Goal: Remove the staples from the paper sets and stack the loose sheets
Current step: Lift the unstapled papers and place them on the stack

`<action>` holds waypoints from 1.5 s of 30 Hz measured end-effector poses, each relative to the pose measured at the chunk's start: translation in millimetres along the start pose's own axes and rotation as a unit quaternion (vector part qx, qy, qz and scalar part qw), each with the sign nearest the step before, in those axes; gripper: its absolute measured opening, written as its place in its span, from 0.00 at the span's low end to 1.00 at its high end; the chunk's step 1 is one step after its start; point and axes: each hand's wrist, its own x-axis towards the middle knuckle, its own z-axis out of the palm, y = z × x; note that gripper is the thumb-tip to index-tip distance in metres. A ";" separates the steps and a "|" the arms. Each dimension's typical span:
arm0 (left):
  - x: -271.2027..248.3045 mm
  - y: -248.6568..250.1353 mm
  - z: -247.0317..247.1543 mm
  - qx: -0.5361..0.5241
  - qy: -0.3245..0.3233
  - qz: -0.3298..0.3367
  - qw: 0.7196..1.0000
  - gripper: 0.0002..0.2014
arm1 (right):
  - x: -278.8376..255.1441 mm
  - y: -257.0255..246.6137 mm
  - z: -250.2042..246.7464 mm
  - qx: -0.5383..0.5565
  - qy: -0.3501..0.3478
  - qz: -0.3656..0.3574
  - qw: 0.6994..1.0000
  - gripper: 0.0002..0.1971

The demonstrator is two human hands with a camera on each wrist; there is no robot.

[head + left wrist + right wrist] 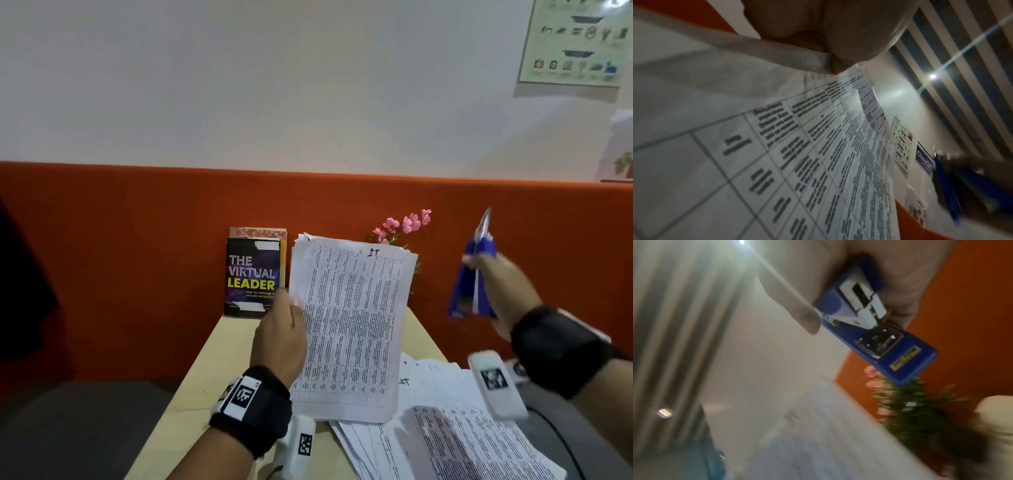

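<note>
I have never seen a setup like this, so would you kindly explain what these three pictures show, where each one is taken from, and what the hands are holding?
There is no machine here: a person works with bare hands, wearing one camera on the head and one on each wrist. The wide picture is the head view, looking down at the table. The left hand pinches a printed paper set by its left edge and holds it up; the left wrist view shows that page up close. The right hand grips a blue stapler, raised to the side; the right wrist view shows it up close. On the table lie loose sheets, and a book and pink flowers stand at the back.
</note>
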 end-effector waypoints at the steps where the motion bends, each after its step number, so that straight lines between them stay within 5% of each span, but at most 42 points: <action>1: -1.6 2.4 2.2 0.009 -0.004 0.013 1.000 0.09 | -1.3 -20.4 7.2 0.051 0.005 -0.036 0.998 0.06; 4: -6.4 12.3 8.0 0.029 -0.012 0.047 0.998 0.09 | -6.1 -69.6 36.4 0.125 -0.018 -0.147 0.981 0.03; 7: -11.9 21.6 10.2 0.056 -0.022 0.062 0.996 0.14 | -7.5 -88.9 69.8 0.068 -0.055 -0.201 0.976 0.05; 15: -20.9 32.2 11.7 0.100 -0.037 0.100 0.989 0.11 | -18.9 -71.2 116.1 0.040 -0.053 -0.241 0.968 0.05; 26: -22.6 32.9 15.0 0.094 -0.032 0.138 0.985 0.12 | -22.0 -77.2 126.4 0.012 -0.006 -0.293 0.956 0.20; 30: -25.4 34.3 16.9 0.093 -0.054 0.134 0.985 0.05 | -21.1 -76.5 128.7 0.025 0.017 -0.287 0.958 0.22; 35: -20.3 26.9 16.0 0.063 -0.065 0.085 0.992 0.05 | -17.7 -75.9 129.6 0.030 -0.033 -0.290 0.956 0.16; 38: -11.7 18.7 10.0 0.035 -0.066 0.050 0.996 0.09 | -11.4 -87.1 116.0 0.145 0.070 -0.259 0.952 0.12; 41: 15.0 -1.1 -1.2 0.002 -0.046 -0.056 0.997 0.08 | -2.9 -86.1 95.3 0.225 0.081 -0.167 0.957 0.15; 45: 64.0 -70.0 -17.1 0.016 -0.075 -0.232 0.970 0.17 | -7.2 -39.6 71.9 0.122 -0.004 0.029 0.992 0.18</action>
